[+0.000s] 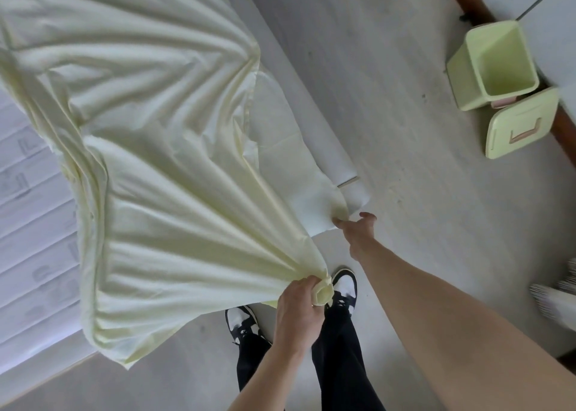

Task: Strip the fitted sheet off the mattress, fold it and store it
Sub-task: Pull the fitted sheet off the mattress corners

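Left hand (297, 301) clamps bunched fitted sheet (149, 136) at lower center; right hand (358, 223) pinches its corner mid-frame. Pull w/ both evenly, keep fabric off floor.

Fitted sheet (149, 167): pale yellow, thin, heavily creased, pulled loose and stretched in fanned folds across the mattress (34, 223). One gathered corner bunched at lower centre, a second corner drawn taut toward the bed's right edge. Mattress: white, quilted in bands with grey printed marks, bare at left where the sheet has come away. Sheet's lower hem hangs over the mattress edge.
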